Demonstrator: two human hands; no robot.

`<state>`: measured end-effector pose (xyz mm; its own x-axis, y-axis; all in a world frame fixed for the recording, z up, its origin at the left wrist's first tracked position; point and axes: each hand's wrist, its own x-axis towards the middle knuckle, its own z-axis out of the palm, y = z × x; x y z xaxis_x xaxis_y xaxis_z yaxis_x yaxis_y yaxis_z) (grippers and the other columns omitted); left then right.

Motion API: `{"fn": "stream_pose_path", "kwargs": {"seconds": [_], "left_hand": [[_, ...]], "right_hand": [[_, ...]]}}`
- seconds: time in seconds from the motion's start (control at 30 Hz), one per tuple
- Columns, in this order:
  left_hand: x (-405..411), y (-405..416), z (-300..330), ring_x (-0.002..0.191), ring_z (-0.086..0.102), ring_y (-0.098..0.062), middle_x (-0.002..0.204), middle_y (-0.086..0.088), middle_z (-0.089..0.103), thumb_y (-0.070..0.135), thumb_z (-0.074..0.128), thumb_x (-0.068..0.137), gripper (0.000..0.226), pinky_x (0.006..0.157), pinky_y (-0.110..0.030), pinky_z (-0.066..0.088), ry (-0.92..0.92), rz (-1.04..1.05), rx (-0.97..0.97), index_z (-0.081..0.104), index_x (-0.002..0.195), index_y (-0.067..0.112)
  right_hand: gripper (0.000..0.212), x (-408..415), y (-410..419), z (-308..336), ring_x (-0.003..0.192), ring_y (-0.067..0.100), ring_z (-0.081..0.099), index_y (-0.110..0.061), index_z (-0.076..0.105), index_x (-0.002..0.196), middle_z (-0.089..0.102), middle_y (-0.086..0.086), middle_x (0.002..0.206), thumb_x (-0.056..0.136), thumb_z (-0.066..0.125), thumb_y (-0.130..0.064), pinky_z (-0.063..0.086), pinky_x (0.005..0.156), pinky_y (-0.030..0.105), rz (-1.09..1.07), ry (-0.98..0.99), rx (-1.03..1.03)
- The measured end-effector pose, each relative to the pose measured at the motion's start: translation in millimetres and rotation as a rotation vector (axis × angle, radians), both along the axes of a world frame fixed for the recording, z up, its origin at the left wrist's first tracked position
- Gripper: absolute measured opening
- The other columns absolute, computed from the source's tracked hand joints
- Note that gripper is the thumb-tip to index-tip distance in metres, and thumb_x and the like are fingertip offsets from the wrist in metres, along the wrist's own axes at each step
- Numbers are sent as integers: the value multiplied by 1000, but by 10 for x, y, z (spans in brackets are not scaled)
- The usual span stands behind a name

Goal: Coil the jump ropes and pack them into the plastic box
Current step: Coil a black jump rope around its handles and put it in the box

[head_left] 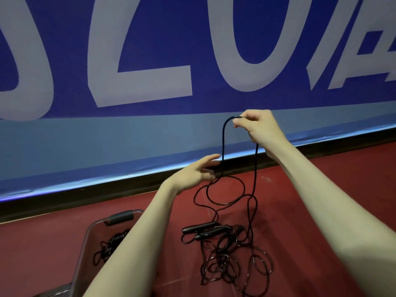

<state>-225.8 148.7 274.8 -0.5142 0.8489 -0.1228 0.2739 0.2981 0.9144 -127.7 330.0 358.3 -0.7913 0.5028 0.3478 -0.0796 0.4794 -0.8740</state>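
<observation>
My right hand (258, 127) pinched the jump rope (222, 146) aloft; my left hand (197, 171) hung open beside it. My forearm hid most of the plastic box (90, 236) on the floor (321, 189).

We are in a sports hall. We see a red court floor (321, 189) and a blue banner (150, 50) with big white letters.

Blue banner (150, 50) above dark red floor (321, 189).

Right hand (260, 127) pinches black jump rope (222, 146); left hand (196, 172) open beside it.
</observation>
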Motion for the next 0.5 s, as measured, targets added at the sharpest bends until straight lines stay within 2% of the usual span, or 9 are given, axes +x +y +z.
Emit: {"fn": "stream_pose_path", "kwargs": {"seconds": [0.07, 0.17, 0.2, 0.27, 0.3, 0.33, 0.37, 0.43, 0.5], "left_hand": [[84, 149, 60, 101, 64, -15, 120, 3, 64, 8, 56, 95, 50, 94, -24, 47, -111, -27, 32, 43, 139, 30], [165, 313, -63, 74, 56, -12, 88, 0, 61, 23, 66, 91, 38, 76, -25, 46, 40, 70, 15, 50, 124, 30], [172, 348, -109, 73, 52, -11, 89, 0, 57, 24, 67, 91, 34, 73, -26, 44, 105, 168, 59, 49, 119, 27], [176, 382, -123, 88, 50, -10, 118, 1, 50, 25, 65, 92, 40, 80, -26, 42, 123, 323, 198, 41, 124, 23], [155, 392, -92, 99, 49, -10, 132, 5, 44, 27, 63, 93, 48, 86, -25, 42, 104, 317, 249, 36, 132, 26], [136, 401, -43, 106, 50, -9, 136, 8, 43, 28, 61, 94, 50, 90, -25, 42, 94, 269, 266, 34, 135, 30], [124, 409, 27, 106, 53, -7, 129, 7, 51, 27, 59, 96, 41, 91, -23, 43, 116, 211, 264, 41, 132, 32], [71, 399, 164, 83, 58, -3, 93, 3, 64, 19, 51, 99, 12, 83, -20, 43, 153, 236, 312, 62, 102, 20], [-2, 368, 265, 62, 50, -5, 72, 2, 51, 13, 43, 102, 29, 73, -21, 43, 68, 378, 477, 59, 78, 15]], "right_hand": [[23, -5, 15, -19, 41, 4, 28, -13, 65, 68, 37, -15, 41, 90, 65, -21, 25, 52, 26, 3, 20, -18], [22, 33, 42, -24, 42, 3, 31, -12, 66, 70, 39, -16, 41, 90, 66, -20, 26, 54, 25, 9, 14, -12], [21, 49, 51, -20, 42, 3, 32, -11, 67, 71, 39, -16, 41, 90, 66, -20, 25, 54, 25, 24, 2, -3], [21, 71, 64, -6, 47, 11, 28, -14, 69, 69, 36, -13, 43, 89, 68, -21, 22, 52, 27, 85, -30, 10], [21, 76, 68, 2, 50, 16, 25, -14, 70, 68, 34, -9, 45, 88, 69, -21, 20, 51, 28, 118, -54, 20], [20, 79, 67, 3, 51, 17, 24, -14, 70, 68, 32, -6, 46, 87, 70, -20, 20, 51, 29, 141, -77, 35], [20, 75, 74, -6, 51, 17, 24, -12, 70, 69, 31, -5, 46, 87, 70, -19, 20, 50, 29, 152, -93, 50], [20, 55, 113, -47, 48, 13, 26, -11, 68, 68, 33, -8, 44, 88, 69, -18, 22, 49, 27, 122, -99, 92], [23, 36, 202, -115, 44, 7, 30, -13, 65, 65, 36, -11, 42, 87, 69, -19, 27, 49, 26, 51, -113, 177]]}}
